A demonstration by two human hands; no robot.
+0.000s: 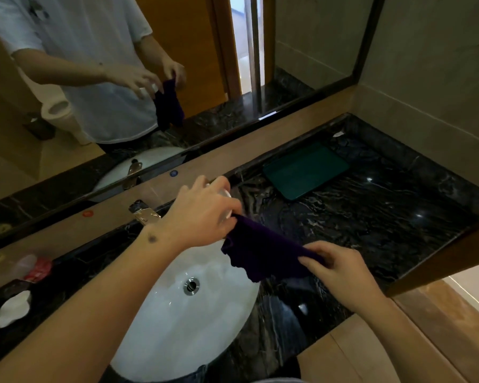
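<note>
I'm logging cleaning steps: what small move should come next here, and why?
Probably the right hand should push its end of the purple cloth onto the glass and wipe: the left hand grips the glass and one cloth end, while most of the cloth spans free between both hands.

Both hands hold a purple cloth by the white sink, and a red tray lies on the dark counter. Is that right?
Not quite: the head view shows the tray is dark green, not red. The left hand and right hand do hold the purple cloth by the white sink.

Cloth (263, 250) above sink (177, 327) rim; tap (144, 212) behind sink; tray (304, 170) right.
</note>
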